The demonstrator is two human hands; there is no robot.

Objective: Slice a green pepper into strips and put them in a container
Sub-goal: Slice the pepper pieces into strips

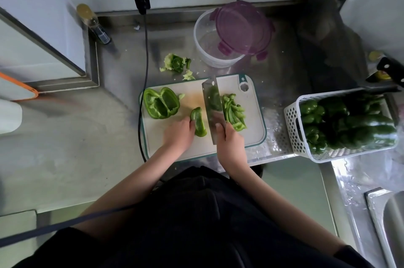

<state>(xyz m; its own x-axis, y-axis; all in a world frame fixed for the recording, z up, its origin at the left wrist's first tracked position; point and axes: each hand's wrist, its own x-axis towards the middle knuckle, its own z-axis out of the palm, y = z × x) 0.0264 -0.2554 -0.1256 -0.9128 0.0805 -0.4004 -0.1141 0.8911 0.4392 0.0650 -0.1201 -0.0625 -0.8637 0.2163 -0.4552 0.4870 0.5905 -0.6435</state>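
While the cleaver (211, 107) stands blade-down and near upright on the cutting board (253, 136), it splits the work in two: cut strips (233, 112) piled to its right, the uncut pepper piece (198, 122) just to its left. That placement looks deliberate, I judge, so finished strips stay out of the next cut. Right hand (229, 141) is wrapped round the handle close to the blade, a finger lying up against the flat of the steel, wrist straight and forearm running back toward the body. Left hand (178, 134) sits knuckles-up, fingers curled under and pressing the near-left edge of the pepper piece, steadying it; fingertips tucked away from the edge, probably for safety. A larger hollowed pepper half (161, 103) waits at the board's far-left, open side up. Behind the board, the clear container (202, 34) stands on the steel counter (122, 66) with its purple lid (243, 28) resting tilted across the rim, no strips inside as far as can be seen. Core and trimmings (176, 64) lie between board and container. White basket (293, 123) of whole peppers sits at right. Only one view available.
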